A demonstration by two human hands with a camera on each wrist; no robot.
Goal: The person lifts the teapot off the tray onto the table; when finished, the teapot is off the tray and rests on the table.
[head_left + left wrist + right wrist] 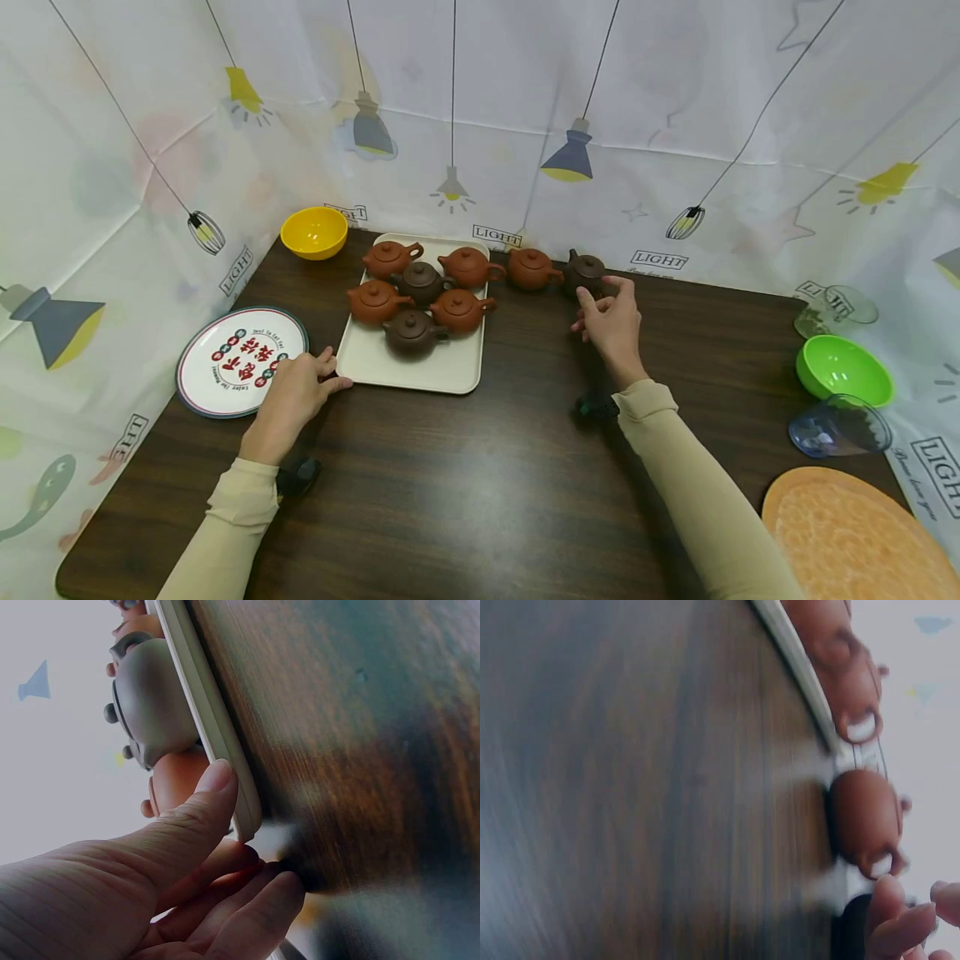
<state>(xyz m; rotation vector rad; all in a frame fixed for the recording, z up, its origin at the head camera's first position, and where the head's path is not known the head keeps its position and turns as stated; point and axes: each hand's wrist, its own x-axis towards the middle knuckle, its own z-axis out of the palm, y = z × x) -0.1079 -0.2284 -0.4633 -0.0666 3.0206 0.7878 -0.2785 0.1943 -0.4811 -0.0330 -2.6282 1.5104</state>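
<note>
My left hand (294, 396) pinches the near-left corner of a cream tray (408, 377), thumb (217, 778) on the rim and fingers at the outer side. Several small clay teapots stand grouped on it, reddish-brown ones (460, 310) and two dark brown ones (412, 332). Farther right, beyond the tray's edge, a reddish teapot (531, 268) sits by the wall cloth. Beside it is a dark brown teapot (583, 271), which my right hand (613, 329) holds with thumb and fingers at its near right side. The fingers hide its handle.
Left of the tray lie a white plate with red lettering (202, 379) and a yellow bowl (315, 233). Along the right edge stand a clear glass (847, 304), a green bowl (843, 371), a bluish glass (832, 429) and an orange round board (855, 533). Printed cloth (495, 100) borders the dark wooden table (510, 492).
</note>
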